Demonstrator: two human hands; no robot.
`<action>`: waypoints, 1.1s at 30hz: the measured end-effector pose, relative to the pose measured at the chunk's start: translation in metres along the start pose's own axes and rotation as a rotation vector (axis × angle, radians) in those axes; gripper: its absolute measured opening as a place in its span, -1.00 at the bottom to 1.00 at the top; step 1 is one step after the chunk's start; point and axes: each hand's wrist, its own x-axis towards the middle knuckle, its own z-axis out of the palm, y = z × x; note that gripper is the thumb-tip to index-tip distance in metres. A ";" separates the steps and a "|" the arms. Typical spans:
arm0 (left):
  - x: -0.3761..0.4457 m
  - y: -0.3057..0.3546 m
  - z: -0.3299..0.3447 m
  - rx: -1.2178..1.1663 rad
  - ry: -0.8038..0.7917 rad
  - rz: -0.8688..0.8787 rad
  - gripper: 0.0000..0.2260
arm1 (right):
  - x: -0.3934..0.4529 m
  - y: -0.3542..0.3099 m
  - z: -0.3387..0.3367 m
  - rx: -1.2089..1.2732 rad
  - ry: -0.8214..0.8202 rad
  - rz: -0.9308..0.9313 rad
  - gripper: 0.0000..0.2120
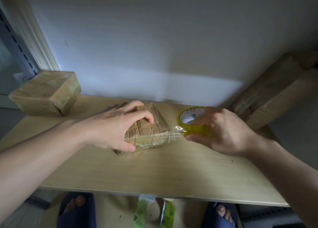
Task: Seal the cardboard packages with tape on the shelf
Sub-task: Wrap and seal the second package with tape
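A small cardboard package (155, 124) lies in the middle of the wooden shelf (154, 172). My left hand (117, 124) presses down on it, fingers over its top and thumb at its near side. To its right my right hand (222, 129) grips a yellow tape roll (192, 121). A clear strip of tape (175, 134) stretches from the roll to the package's right end. Shiny tape covers the package's near side.
A larger taped package (46, 93) sits at the shelf's back left. Big cardboard boxes (275, 93) lean at the right against the white wall. Strips of green tape (142, 210) hang below the shelf's front edge, between my two slippered feet.
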 end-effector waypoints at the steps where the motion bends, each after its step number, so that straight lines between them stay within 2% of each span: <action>1: 0.000 0.000 0.000 -0.001 -0.006 0.002 -0.34 | 0.003 0.002 0.005 -0.021 -0.005 0.007 -0.37; 4: 0.001 0.000 -0.002 0.003 -0.020 0.026 -0.35 | 0.013 0.006 0.015 -0.052 -0.014 0.011 -0.37; 8: 0.002 0.000 -0.005 -0.008 -0.062 0.051 -0.36 | 0.022 0.007 0.021 -0.030 -0.021 0.034 -0.51; 13: 0.011 0.000 -0.008 0.058 -0.134 0.053 -0.35 | 0.032 0.002 0.024 -0.046 -0.058 0.019 -0.58; 16: 0.010 0.003 -0.014 0.145 -0.169 0.026 -0.37 | 0.032 -0.003 0.020 -0.096 0.036 -0.044 -0.64; 19: 0.016 0.022 -0.007 0.136 -0.051 -0.031 -0.50 | 0.032 -0.009 0.024 -0.191 0.122 -0.134 -0.67; 22: 0.029 0.046 0.020 0.034 0.176 -0.213 -0.36 | 0.030 -0.008 0.030 -0.167 0.098 -0.142 -0.59; 24: 0.037 0.048 0.036 0.065 0.269 -0.254 -0.29 | 0.030 -0.006 0.032 -0.190 0.103 -0.146 -0.54; 26: 0.039 0.042 0.040 0.064 0.302 -0.243 -0.32 | 0.031 -0.003 0.036 -0.159 0.107 -0.135 -0.52; 30: 0.039 0.037 0.038 0.063 0.360 -0.219 -0.44 | 0.028 0.008 0.048 0.067 -0.007 -0.066 -0.56; 33: 0.040 0.040 0.036 0.058 0.380 -0.260 -0.45 | 0.023 0.017 0.048 0.182 0.036 -0.068 -0.53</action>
